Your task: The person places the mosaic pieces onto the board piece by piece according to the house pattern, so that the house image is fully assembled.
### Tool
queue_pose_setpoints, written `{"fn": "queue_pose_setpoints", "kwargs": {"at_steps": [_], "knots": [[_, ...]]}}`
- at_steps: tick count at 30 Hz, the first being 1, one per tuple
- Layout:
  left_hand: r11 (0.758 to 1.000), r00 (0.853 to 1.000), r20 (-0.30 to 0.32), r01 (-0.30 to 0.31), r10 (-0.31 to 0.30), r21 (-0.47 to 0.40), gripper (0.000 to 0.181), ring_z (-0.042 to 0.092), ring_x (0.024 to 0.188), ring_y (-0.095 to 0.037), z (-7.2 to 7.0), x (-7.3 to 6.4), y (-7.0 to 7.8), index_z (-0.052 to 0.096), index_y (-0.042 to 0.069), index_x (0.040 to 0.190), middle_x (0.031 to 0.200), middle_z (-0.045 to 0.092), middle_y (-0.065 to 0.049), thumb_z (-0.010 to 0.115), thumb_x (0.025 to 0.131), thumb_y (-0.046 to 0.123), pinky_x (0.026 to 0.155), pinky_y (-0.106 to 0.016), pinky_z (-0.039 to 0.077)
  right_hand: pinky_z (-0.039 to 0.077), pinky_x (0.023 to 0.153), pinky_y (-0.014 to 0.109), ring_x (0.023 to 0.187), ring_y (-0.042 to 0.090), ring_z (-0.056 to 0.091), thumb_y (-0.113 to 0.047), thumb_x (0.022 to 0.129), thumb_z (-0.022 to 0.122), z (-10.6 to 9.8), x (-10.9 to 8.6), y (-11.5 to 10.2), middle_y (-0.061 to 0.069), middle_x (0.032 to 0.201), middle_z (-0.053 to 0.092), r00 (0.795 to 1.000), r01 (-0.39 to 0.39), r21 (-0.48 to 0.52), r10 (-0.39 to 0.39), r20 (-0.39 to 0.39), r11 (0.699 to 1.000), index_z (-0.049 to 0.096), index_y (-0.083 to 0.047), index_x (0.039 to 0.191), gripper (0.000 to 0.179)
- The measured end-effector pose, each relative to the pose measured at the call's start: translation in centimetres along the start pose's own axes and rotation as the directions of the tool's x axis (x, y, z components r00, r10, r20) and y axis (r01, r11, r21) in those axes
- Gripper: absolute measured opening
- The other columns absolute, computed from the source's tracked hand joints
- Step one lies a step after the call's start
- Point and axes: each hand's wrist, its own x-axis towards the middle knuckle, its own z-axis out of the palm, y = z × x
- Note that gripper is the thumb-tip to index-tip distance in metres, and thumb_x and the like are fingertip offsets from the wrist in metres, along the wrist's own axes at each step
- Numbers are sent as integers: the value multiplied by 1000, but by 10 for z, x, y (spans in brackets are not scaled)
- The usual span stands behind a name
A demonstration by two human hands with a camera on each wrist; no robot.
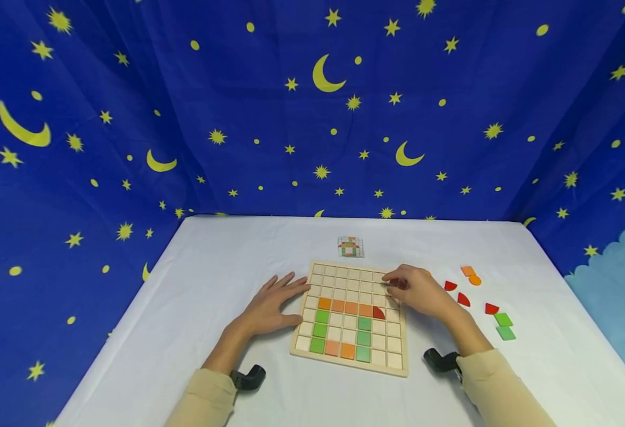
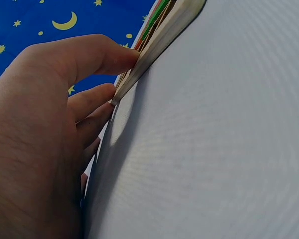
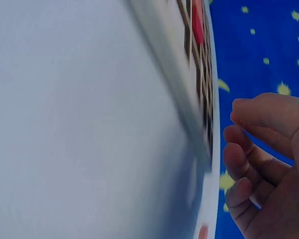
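A wooden grid board [image 1: 392, 369] lies on the white table, with a row of orange squares [image 1: 337, 306], columns of green squares [image 1: 320, 330] and a red quarter-circle piece [image 1: 378, 312] set in its cells. My left hand [image 1: 270, 308] has its fingers spread, and its thumb and fingertips touch the board's left edge. In the left wrist view the thumb [image 2: 124, 59] meets the board's side. My right hand [image 1: 419, 289] hovers by the upper right of the board, fingers loosely bent. Seen from the right wrist, its fingertips [image 3: 234, 154] curl with no piece visible between them.
A small pattern card [image 1: 350, 247] lies behind the board. To the right are loose red quarter-circles [image 1: 464, 299], orange pieces [image 1: 468, 271] and green squares [image 1: 503, 319]. A blue curtain [image 1: 270, 107] with stars and moons hangs around the table [image 1: 227, 237].
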Motion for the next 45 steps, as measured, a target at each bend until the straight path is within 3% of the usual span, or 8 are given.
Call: {"fn": "queue_pose_setpoints", "kwargs": {"at_steps": [7, 16, 23, 32, 45], "knots": [[1000, 1000, 11, 3, -3, 1, 73, 15, 144, -16, -1, 1, 1, 44, 28, 146, 153, 31, 13, 67, 79, 47, 116, -40, 3, 46, 64, 33, 76, 16, 52, -17, 88, 68, -16, -16, 29, -3, 91, 61, 994, -87, -7, 87, -65, 996, 71, -9, 112, 25], [1000, 1000, 12, 2, -2, 8, 74, 15, 144, -16, -1, 1, 1, 44, 28, 146, 153, 31, 13, 67, 79, 47, 117, -40, 4, 42, 64, 35, 76, 21, 51, -20, 85, 72, -35, -31, 56, 9, 93, 62, 964, -201, -61, 186, -187, 978, 71, -4, 111, 31], [1000, 1000, 10, -11, 11, 21, 73, 16, 144, -19, 0, 1, 2, 44, 26, 146, 153, 32, 9, 67, 80, 46, 117, -43, 5, 46, 72, 46, 84, 28, 54, -24, 82, 75, -47, -44, 67, 14, 98, 62, 938, -329, -125, 307, -163, 936, 65, 0, 119, 45], [1000, 1000, 12, -12, 12, 11, 73, 15, 144, -18, -1, 2, 1, 44, 25, 146, 153, 32, 9, 67, 80, 46, 117, -43, 5, 44, 71, 43, 83, 27, 52, -17, 78, 74, -53, -52, 74, 14, 101, 60, 942, -331, -141, 317, -108, 933, 65, 0, 118, 44], [1000, 1000, 5, -2, 2, 23, 74, 14, 144, -14, 1, 0, -2, 42, 30, 146, 153, 30, 15, 67, 79, 49, 117, -39, 3, 44, 67, 39, 76, 23, 51, -7, 81, 65, -45, -52, 64, 6, 87, 60, 955, -296, -153, 291, -53, 943, 67, -1, 116, 35]]}}
